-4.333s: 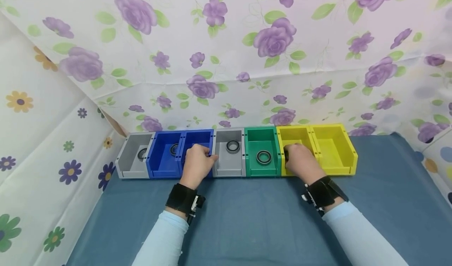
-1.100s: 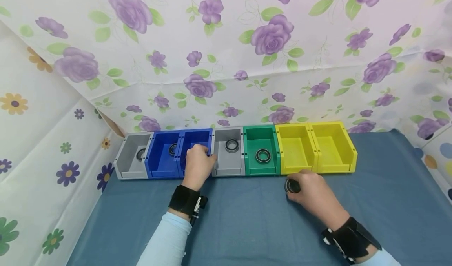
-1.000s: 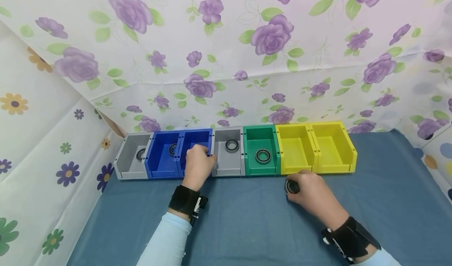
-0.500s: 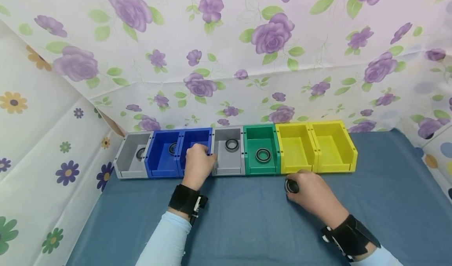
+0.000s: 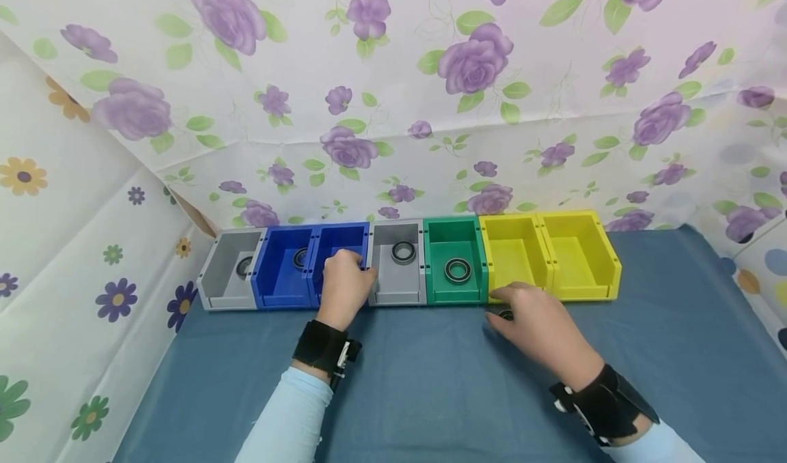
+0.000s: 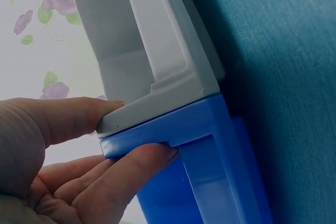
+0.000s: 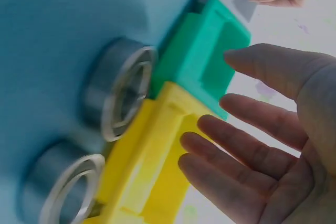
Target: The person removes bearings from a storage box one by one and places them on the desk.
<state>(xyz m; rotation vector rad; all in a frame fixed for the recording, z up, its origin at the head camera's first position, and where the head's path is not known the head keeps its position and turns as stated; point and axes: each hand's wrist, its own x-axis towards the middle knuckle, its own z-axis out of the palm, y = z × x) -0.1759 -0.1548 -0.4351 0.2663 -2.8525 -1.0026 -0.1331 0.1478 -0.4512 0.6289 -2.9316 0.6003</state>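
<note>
My left hand [image 5: 344,285] pinches the adjoining walls of the right blue bin [image 6: 199,156] and the middle grey bin [image 6: 173,40], with thumb and fingers on either side. In front of the left yellow bin [image 5: 515,258], my right hand [image 5: 544,326] hovers with its fingers spread and apart from the bearings. Two ring-shaped ball bearings lie on the blue cloth below it: one bearing [image 7: 100,87] near the green bin's corner, another bearing [image 7: 47,182] beside it. In the head view the right hand hides most of them; only part of one bearing [image 5: 507,315] shows.
A row of bins runs along the back. Single bearings lie in the left grey bin [image 5: 215,292], left blue bin [image 5: 279,278], middle grey bin and green bin [image 5: 458,234]. The right yellow bin [image 5: 581,258] ends the row. Floral cloth [image 5: 393,108] hangs behind.
From inside the left yellow bin, my right hand came forward holding a bearing to the cloth. It has now let go and lifted slightly. The left hand has kept its hold.
</note>
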